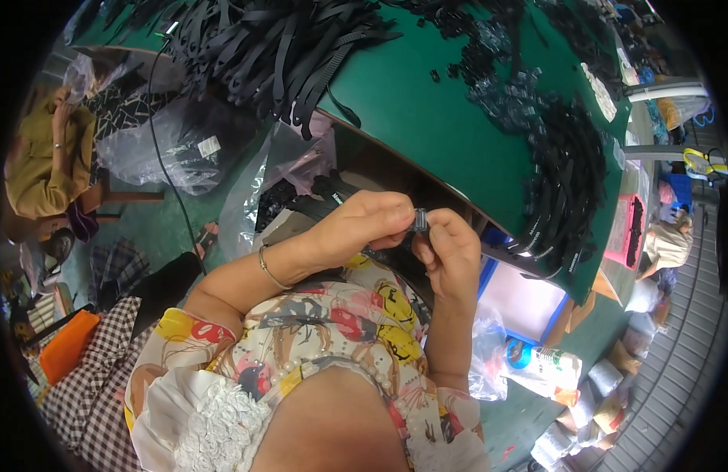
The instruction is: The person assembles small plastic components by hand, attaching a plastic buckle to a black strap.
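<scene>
Left hand (372, 220): fingertips pinching a small grey piece (420, 220)
Right hand (449, 248): fingertips closed on its other side
Grey piece: between both hands, short of the green tabletop (423, 102)
Black straps (281, 59): heaped on the tabletop

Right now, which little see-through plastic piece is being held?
The little piece pinched between the left hand and right hand; the similar pieces lie heaped on the green table.

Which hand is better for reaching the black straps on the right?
Probably the right hand: it's closer to the black straps on that side of the green table. The left hand is farther. Both are at a small clear piece.
</scene>
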### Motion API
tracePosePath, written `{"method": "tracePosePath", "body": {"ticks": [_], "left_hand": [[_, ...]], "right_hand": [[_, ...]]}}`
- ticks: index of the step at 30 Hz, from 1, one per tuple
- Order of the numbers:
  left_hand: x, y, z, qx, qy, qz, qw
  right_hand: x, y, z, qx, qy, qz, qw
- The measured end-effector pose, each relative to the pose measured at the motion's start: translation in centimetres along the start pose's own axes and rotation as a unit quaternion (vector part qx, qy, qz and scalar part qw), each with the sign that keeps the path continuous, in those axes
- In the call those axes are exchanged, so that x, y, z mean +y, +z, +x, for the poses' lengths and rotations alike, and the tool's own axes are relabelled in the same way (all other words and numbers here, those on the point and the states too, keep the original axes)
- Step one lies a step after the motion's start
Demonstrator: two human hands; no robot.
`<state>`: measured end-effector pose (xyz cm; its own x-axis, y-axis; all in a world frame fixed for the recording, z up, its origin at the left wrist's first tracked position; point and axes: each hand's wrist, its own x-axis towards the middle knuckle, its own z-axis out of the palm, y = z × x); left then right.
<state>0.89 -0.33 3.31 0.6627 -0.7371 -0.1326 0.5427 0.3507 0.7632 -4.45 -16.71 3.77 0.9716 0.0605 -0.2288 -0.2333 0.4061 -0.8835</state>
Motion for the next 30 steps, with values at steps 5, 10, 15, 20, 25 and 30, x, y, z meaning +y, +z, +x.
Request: {"method": "tracePosePath", "body": {"ticks": [5, 10, 15, 20, 25, 30], "left_hand": [[-0.8, -0.5, 0.1, -0.043, -0.001, -0.051, 0.998], [-1.7, -0.8, 0.2, -0.06, -0.011, -0.106, 0.993], [-1.9, -0.7, 0.3, -0.085, -0.001, -0.142, 0.986], [-2.3, -1.1, 0.3, -0.094, 0.002, -0.077, 0.993], [-0.4, -0.2, -0.4, 0.021, 0.048, 0.15, 0.987], [0.4, -0.1, -0.7, 0.011, 0.07, 0.259, 0.963]], "right_hand": [[0.4, -0.3, 0.2, -0.052, 0.036, 0.034, 0.997], [0.1, 0.3, 0.1, -0.031, 0.003, 0.004, 1.0], [0.5, 0.0, -0.2, -0.03, 0.008, 0.018, 0.999], [0.0, 0.4, -0.2, -0.031, -0.014, -0.02, 0.999], [0.0, 0.9, -0.1, 0.042, -0.227, -0.271, 0.934], [0.6, 0.5, -0.2, 0.044, -0.307, -0.417, 0.854]]}}
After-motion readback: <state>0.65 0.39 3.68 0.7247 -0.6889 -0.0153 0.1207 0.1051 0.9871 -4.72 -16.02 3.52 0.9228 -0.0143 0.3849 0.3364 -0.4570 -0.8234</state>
